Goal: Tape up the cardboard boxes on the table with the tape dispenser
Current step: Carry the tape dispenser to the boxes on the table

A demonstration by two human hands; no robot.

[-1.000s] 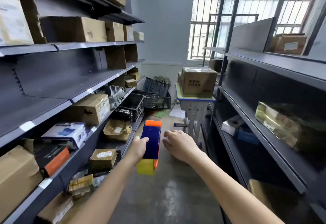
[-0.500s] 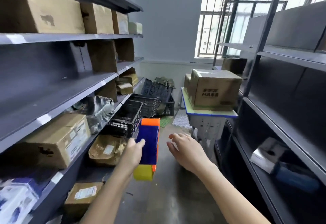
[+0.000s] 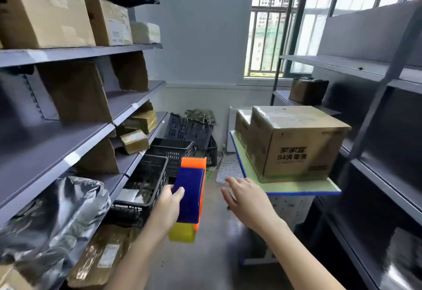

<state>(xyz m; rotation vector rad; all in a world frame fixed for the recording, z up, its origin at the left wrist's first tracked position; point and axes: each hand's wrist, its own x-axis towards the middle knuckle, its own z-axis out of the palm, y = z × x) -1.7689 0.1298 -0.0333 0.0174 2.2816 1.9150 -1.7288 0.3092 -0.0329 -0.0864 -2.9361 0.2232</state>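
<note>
My left hand (image 3: 167, 207) grips a tape dispenser (image 3: 190, 195) with a blue body, an orange top and a yellow base, held upright in the aisle. My right hand (image 3: 245, 200) hovers beside it with fingers spread and nothing in it, just short of the near corner of a small table (image 3: 296, 189) with a green top and blue edge. On the table stands a large cardboard box (image 3: 294, 141) with printed characters and clear tape across its top. A second cardboard box (image 3: 242, 123) sits behind it, mostly hidden.
Grey shelves (image 3: 68, 150) with boxes and wrapped parcels line the left. Dark shelving (image 3: 383, 175) runs along the right, close to the table. Black plastic crates (image 3: 159, 171) stand on the floor at the left and at the back. A barred window (image 3: 285, 27) is ahead.
The view has advanced down the aisle, so the table and its boxes are much closer. My right hand has reached nearer the table corner. My left hand still holds the dispenser.
</note>
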